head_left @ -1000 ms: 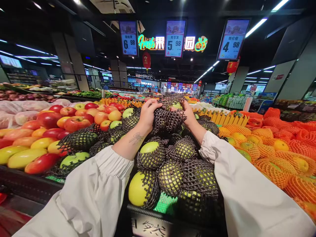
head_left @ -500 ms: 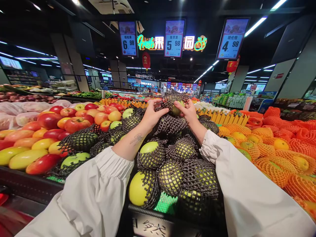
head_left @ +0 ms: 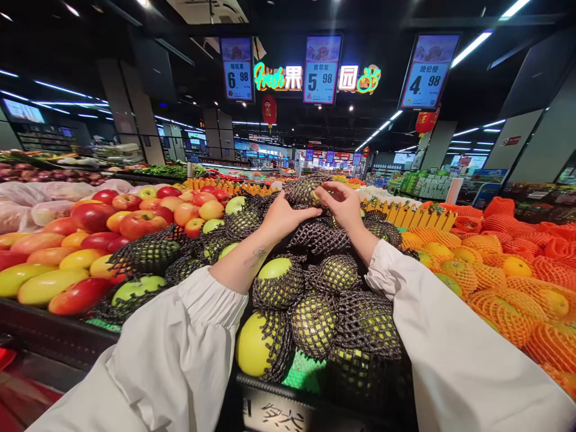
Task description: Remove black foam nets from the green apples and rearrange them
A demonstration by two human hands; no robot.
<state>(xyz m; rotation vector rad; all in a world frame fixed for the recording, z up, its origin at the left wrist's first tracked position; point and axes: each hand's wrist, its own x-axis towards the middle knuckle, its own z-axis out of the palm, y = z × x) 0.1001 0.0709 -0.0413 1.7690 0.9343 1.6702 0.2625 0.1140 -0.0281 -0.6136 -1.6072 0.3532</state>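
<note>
A pile of green apples in black foam net sleeves fills the bin in front of me. At the top of the pile both hands hold one netted green apple. My left hand cups it from the left and below, fingers closed on the net. My right hand grips it from the right, thumb and fingers pinching the net near the bare green patch. White sleeves cover both forearms.
Red and yellow apples lie heaped to the left. Oranges in orange foam nets fill the right side. A black crate edge runs along the front. Price signs hang overhead; store aisles stretch behind.
Both hands lifted the netted apple off the pile a little, turned it, and worked the net around it. The right hand shifted over the top of the fruit.
</note>
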